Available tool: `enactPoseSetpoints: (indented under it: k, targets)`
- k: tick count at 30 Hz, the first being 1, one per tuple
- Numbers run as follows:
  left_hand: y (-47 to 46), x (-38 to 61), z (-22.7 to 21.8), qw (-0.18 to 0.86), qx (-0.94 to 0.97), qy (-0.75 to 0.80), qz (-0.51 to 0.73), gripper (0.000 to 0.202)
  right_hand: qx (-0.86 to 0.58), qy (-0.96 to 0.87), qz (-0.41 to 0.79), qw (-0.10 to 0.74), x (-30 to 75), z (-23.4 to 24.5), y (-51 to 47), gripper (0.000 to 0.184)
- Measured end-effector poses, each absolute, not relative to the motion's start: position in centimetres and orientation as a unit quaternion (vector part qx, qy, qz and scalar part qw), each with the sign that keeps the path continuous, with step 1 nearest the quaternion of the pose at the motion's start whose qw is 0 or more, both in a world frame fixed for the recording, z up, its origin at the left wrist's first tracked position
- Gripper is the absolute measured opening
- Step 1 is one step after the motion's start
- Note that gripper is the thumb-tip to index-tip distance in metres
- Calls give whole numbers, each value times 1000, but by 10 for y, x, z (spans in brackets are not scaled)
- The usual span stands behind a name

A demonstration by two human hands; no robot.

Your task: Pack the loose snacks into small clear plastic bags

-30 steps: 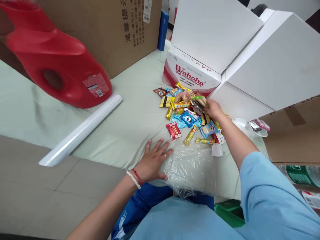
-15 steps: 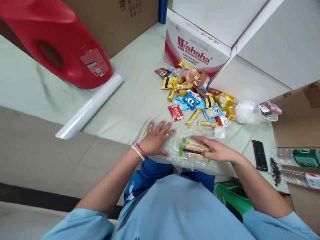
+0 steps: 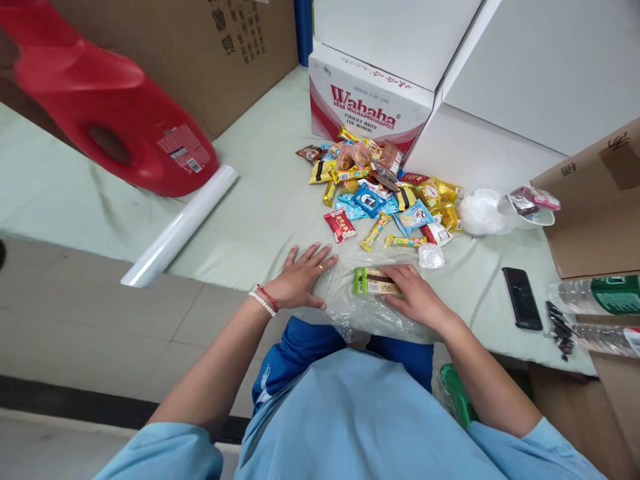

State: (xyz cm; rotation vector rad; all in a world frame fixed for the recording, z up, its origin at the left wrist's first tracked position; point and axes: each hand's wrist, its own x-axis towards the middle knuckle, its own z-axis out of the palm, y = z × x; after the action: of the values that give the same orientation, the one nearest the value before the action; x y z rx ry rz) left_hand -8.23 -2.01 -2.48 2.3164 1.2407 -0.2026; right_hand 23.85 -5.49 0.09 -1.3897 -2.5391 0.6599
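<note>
My left hand (image 3: 300,279) lies flat with its fingers spread, palm down at the left edge of a clear plastic bag (image 3: 336,293) on the cloth-covered table. On the bag rest green-ended snack packs (image 3: 370,281) with pale and dark brown wrappers, lying side by side. My right hand (image 3: 414,297) is closed round their right end, fingers over the far side and thumb on the near side, so that end is hidden. Just beyond the hands spreads a pile of wrapped snacks (image 3: 367,200), with a red packet (image 3: 341,225) closest to my left fingers.
A white plastic roll (image 3: 180,227) and a large red jug (image 3: 125,127) stand at left. Behind the pile is a Wahaha carton (image 3: 367,100). To the right are a crumpled white bag (image 3: 485,212), a black phone (image 3: 523,298) and plastic bottles (image 3: 600,339). A green stool (image 3: 457,393) is below.
My right hand has closed round the snack packs, which now sit closer together and slightly farther from me. My left hand stays flat on the bag. The view has shifted a little.
</note>
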Motion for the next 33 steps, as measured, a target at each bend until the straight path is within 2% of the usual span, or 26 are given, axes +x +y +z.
enactPoseSetpoints:
  k: [3, 7, 10, 16, 19, 21, 26, 28, 31, 33]
  targets:
    - [-21, -83, -24, 247, 852, 455, -74, 115, -510, -828, 210, 101, 240, -6, -57, 51]
    - [-22, -83, -23, 243, 851, 460, -75, 115, -514, -841, 154, 61, 226, -5, -57, 54]
    - [-23, -85, -22, 244, 848, 464, -77, 115, -498, -852, 157, 46, 224, -1, -53, 53]
    - [-25, -89, -24, 243, 848, 465, -76, 115, -494, -840, 195, 116, 231, 2, -45, 50]
    - [-25, -89, -25, 242, 850, 462, -73, 115, -492, -846, 186, 89, 222, -4, -43, 52]
    - [-25, -89, -25, 242, 852, 460, -73, 115, -494, -848, 178, 73, 218, -7, -44, 56]
    - [-26, -91, -24, 244, 853, 456, -63, 115, -457, -862, 161, 151, 245, -6, -79, 77]
    - [-26, -92, -25, 247, 854, 453, -60, 115, -413, -885, 164, 139, 266, -10, -107, 84]
    - [-26, -93, -27, 248, 857, 448, -65, 120, -381, -907, 167, 68, 292, -25, -143, 73]
    - [-26, -92, -28, 239, 859, 445, -77, 126, -397, -902, 159, 62, 300, -36, -154, 61]
